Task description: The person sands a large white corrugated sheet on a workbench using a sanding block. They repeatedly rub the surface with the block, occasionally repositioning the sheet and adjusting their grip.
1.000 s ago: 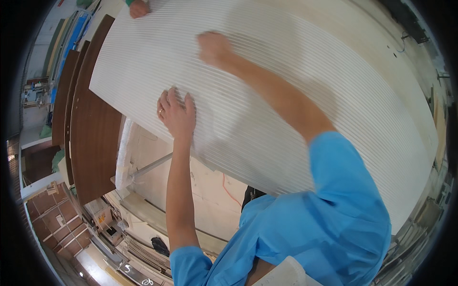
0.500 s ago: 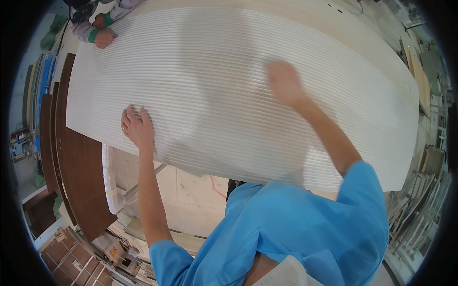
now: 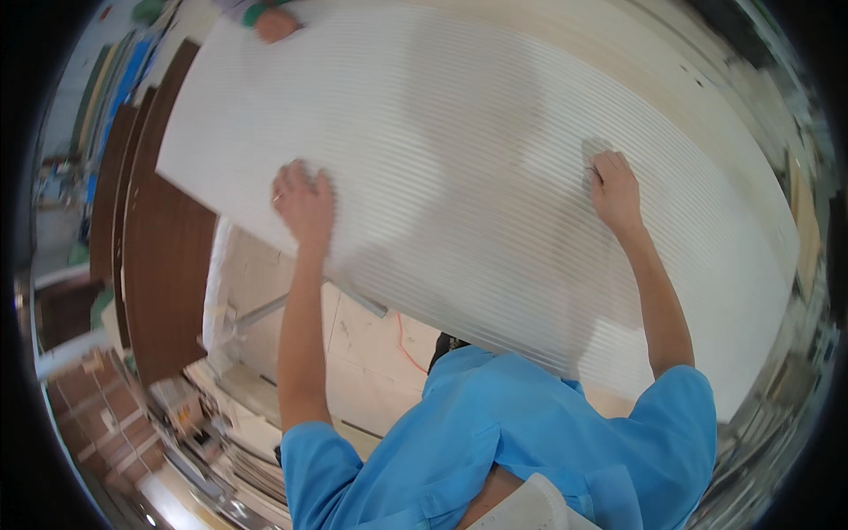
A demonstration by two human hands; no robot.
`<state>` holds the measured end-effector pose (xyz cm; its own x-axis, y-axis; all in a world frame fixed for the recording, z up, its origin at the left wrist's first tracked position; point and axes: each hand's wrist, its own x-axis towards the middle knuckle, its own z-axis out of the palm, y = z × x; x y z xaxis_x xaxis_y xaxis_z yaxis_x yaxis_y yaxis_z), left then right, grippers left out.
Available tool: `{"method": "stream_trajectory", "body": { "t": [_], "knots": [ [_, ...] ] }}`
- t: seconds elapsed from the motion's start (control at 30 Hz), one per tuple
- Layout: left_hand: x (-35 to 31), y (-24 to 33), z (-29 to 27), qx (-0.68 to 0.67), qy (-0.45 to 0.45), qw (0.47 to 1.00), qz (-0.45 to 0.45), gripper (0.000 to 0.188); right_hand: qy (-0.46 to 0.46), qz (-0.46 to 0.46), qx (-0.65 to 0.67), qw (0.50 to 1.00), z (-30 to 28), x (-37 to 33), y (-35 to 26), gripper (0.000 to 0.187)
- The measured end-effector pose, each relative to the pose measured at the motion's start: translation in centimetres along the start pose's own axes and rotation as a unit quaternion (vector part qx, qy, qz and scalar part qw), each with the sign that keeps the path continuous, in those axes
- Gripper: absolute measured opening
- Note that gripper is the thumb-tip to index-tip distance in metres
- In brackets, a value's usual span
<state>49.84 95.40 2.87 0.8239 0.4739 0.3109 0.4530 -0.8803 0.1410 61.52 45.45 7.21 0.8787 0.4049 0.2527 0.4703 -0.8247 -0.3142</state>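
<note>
Pressing left hand, right hand | fingers flat, open | ribbed white panel | far end cropped

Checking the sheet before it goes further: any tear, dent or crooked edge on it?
Nothing stands out. The white ribbed panel shows no tear or dent; left hand and right hand lie flat on it, another person's hand at its far end.

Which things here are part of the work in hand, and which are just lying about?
In hand:
white ribbed panel
left hand, flat on the panel near its lower edge
right hand, flat on the panel
another person's hand at the far end

Lying about:
dark brown boards at the left
orange cable on the floor
stacked boards below
</note>
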Motion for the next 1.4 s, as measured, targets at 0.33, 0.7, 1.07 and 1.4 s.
{"method": "stream_trajectory", "body": {
  "t": [0.33, 0.7, 1.07, 1.4],
  "knots": [
    [-0.9, 1.2, -1.2, -0.058, -0.008, 0.997, -0.058, 0.061, -0.102, -0.081, 0.083, 0.988, 16.0, 25.5, -25.5, 0.021],
    [-0.3, 0.3, 1.5, -0.011, 0.001, 1.000, 0.008, 0.062, 0.009, -0.138, -0.119, 0.983, 14.9, 6.4, -14.4, 0.036],
    [-10.9, 10.6, 0.1, -0.131, -0.015, 0.990, 0.058, 0.066, 0.099, 0.239, 0.343, 0.903, 2.9, -9.5, -7.5, 0.019],
    [-24.2, 9.4, -5.0, -0.319, 0.060, 0.946, 0.009, 0.056, -0.077, -0.031, 0.364, 0.928, 8.1, -5.6, -21.1, 0.021]
  ]
}}
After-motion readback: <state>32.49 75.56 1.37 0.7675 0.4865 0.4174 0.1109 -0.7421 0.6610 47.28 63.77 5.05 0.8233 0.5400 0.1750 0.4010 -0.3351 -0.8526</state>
